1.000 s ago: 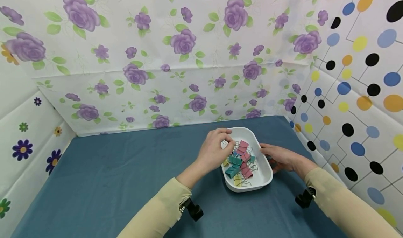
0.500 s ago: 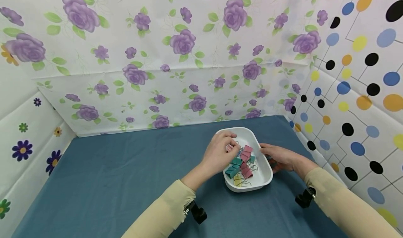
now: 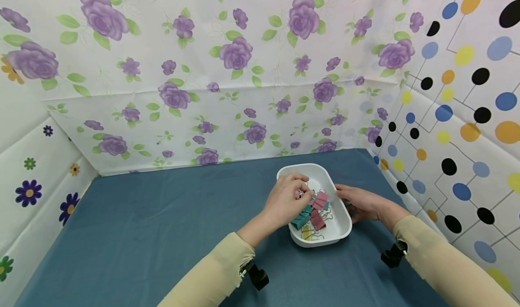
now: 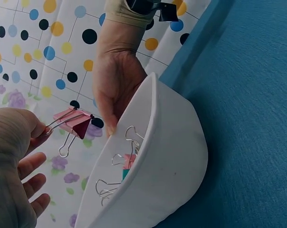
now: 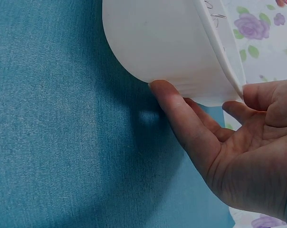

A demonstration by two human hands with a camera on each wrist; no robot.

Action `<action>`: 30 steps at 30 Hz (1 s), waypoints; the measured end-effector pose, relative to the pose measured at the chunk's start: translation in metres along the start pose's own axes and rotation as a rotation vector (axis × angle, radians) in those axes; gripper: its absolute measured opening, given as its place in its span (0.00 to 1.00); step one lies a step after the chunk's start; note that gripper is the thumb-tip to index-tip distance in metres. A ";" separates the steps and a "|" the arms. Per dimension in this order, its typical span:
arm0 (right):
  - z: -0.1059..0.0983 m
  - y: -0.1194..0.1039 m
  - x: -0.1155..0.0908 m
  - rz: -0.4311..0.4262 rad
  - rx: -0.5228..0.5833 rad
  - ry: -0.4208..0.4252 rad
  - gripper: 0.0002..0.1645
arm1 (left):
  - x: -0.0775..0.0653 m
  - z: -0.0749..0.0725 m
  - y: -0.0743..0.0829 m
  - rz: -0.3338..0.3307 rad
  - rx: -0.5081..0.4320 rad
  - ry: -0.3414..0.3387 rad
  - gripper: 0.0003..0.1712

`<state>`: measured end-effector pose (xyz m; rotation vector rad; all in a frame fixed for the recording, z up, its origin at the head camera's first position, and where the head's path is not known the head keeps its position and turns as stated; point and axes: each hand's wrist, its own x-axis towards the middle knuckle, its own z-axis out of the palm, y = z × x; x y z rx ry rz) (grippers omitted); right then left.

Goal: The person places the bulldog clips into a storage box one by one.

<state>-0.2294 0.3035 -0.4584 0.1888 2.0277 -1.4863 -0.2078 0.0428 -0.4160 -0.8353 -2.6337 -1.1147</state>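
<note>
My left hand (image 3: 285, 200) is over the left part of a white plastic box (image 3: 340, 229). Between thumb and forefinger it pinches a pink binder clip (image 4: 73, 122) by a wire handle; its other fingers are spread loosely in the left wrist view. My right hand (image 3: 360, 201) holds the box at its right side, fingers against the wall and rim (image 5: 200, 92). In the box lie several more binder clips: pink (image 3: 321, 200), dark pink (image 3: 318, 220), teal (image 3: 300, 220) and yellow (image 3: 306, 233). The left hand hides some of them.
A blue cloth (image 3: 162, 234) covers the table under the box. Behind it hangs a floral sheet (image 3: 227, 117), and a dotted sheet (image 3: 455, 140) rises close by on the right. Black cameras are strapped to both wrists.
My left hand has moved right and slightly down over the box, and the pink clip now shows in its fingers. The right hand and the box have stayed put.
</note>
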 end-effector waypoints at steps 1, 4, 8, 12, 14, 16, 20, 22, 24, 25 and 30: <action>0.000 0.000 0.000 -0.002 0.001 0.001 0.32 | 0.000 0.000 0.000 0.005 0.002 -0.003 0.10; 0.000 0.001 0.000 -0.007 0.003 0.005 0.32 | -0.001 0.002 0.001 0.021 0.003 -0.004 0.10; 0.000 0.001 0.000 -0.007 -0.002 0.006 0.31 | -0.003 0.004 0.001 0.027 0.006 -0.009 0.10; 0.000 0.001 0.000 -0.005 -0.005 0.007 0.31 | -0.004 0.006 0.001 0.022 0.016 -0.019 0.10; 0.000 0.001 0.000 -0.005 -0.007 0.008 0.31 | -0.004 0.007 0.000 0.021 0.019 -0.024 0.10; 0.000 0.001 0.000 -0.006 -0.009 0.006 0.31 | -0.005 0.007 0.001 0.017 0.024 -0.030 0.11; 0.000 0.001 0.001 -0.004 -0.012 0.006 0.32 | -0.007 0.008 0.000 0.011 0.021 -0.052 0.11; 0.000 0.001 0.001 -0.002 -0.012 0.002 0.32 | -0.008 0.008 0.000 0.009 0.011 -0.060 0.12; 0.000 0.001 0.001 0.000 -0.009 0.001 0.32 | -0.008 0.007 0.000 0.005 0.001 -0.066 0.15; 0.000 0.001 0.001 0.000 -0.007 0.001 0.32 | -0.008 0.007 0.000 0.003 -0.004 -0.065 0.17; -0.001 0.002 0.003 0.001 -0.007 0.001 0.32 | -0.008 0.005 -0.001 -0.016 -0.031 -0.062 0.23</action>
